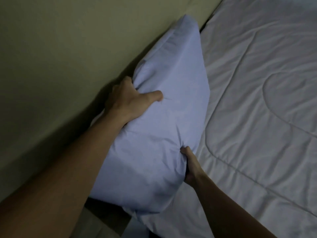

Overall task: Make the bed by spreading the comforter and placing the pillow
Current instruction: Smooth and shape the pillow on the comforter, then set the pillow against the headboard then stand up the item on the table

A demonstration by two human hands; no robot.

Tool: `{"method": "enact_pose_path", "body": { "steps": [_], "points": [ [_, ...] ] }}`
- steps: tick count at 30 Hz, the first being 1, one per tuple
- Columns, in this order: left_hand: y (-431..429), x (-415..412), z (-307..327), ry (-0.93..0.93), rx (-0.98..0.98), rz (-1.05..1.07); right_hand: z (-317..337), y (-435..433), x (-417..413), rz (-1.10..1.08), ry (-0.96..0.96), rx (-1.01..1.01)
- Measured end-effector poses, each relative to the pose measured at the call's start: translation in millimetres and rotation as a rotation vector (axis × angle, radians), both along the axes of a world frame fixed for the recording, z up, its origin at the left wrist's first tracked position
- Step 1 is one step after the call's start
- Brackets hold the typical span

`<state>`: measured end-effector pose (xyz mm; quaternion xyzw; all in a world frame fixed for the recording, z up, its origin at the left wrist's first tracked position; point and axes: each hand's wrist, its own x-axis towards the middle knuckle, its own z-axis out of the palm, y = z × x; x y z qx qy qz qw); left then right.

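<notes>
Against the wall [51,48], at the edge of the comforter [257,100], I hold the pillow [154,126]. My left hand [130,102] and right hand [190,165] both clench bunched fabric on its long sides. Looks soft, light and floppy; gripping mid-sides probably stops sagging.

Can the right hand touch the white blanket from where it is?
Probably yes. The right hand grips the pillow edge right beside the comforter, with nothing between them, though it would need to let go first.
</notes>
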<state>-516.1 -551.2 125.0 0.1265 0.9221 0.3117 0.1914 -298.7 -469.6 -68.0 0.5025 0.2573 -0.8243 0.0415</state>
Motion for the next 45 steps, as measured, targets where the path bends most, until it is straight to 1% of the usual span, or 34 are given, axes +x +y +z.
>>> {"method": "enact_pose_path", "body": {
  "steps": [3, 6, 7, 10, 11, 12, 14, 16, 17, 19, 22, 25, 28, 30, 34, 37, 40, 43, 45],
  "points": [
    [-4, -18, -23, 0.026, -0.038, 0.005, -30, -6, -21, 0.05, -0.003, 0.027],
    [-11, -30, -41, 0.044, -0.089, -0.013, -55, -18, -35, 0.058, -0.06, 0.143],
    [-13, -32, -45, 0.056, -0.115, -0.024, -57, -22, -36, 0.078, -0.119, 0.231],
    [-23, -27, -52, 0.102, -0.159, -0.056, -43, -35, -26, 0.125, -0.343, 0.686],
    [-28, -22, -52, 0.136, -0.144, -0.062, -38, -40, -20, 0.114, -0.377, 0.838],
    [-33, -15, -52, 0.2, -0.118, -0.072, -31, -45, -14, 0.098, -0.372, 0.975],
    [-47, 2, -52, 0.452, -0.087, -0.151, -20, -56, -8, 0.151, -0.285, 1.189],
    [-62, 17, -52, 0.706, -0.158, -0.298, -16, -66, -14, 0.288, -0.155, 1.278],
    [-69, 22, -54, 0.768, -0.214, -0.374, -15, -70, -20, 0.365, -0.092, 1.29],
    [-82, 26, -64, 0.796, -0.301, -0.472, -17, -74, -31, 0.486, -0.019, 1.245],
    [-89, 22, -80, 0.749, -0.358, -0.527, -29, -73, -38, 0.587, -0.049, 1.182],
    [-85, 18, -89, 0.707, -0.373, -0.573, -34, -62, -39, 0.676, -0.072, 1.145],
    [-81, 19, -88, 0.649, -0.386, -0.54, -21, -49, -37, 0.812, -0.076, 1.104],
    [-79, 21, -79, 0.621, -0.415, -0.521, -7, -44, -30, 0.879, -0.085, 1.13],
    [-99, 38, -57, 0.603, -0.524, -0.499, 23, -45, -7, 0.968, -0.032, 1.305],
    [-138, 66, -48, 0.556, -0.557, -0.424, 52, -59, 6, 1.011, 0.063, 1.376],
    [-186, 109, -41, 0.405, -0.556, -0.33, 81, -78, 20, 1.069, 0.225, 1.447],
    [-227, 166, -32, 0.299, -0.488, -0.229, 106, -99, 29, 1.13, 0.298, 1.438],
    [-249, 202, -29, 0.247, -0.456, -0.121, 122, -115, 35, 1.163, 0.363, 1.444]
  ]
}}
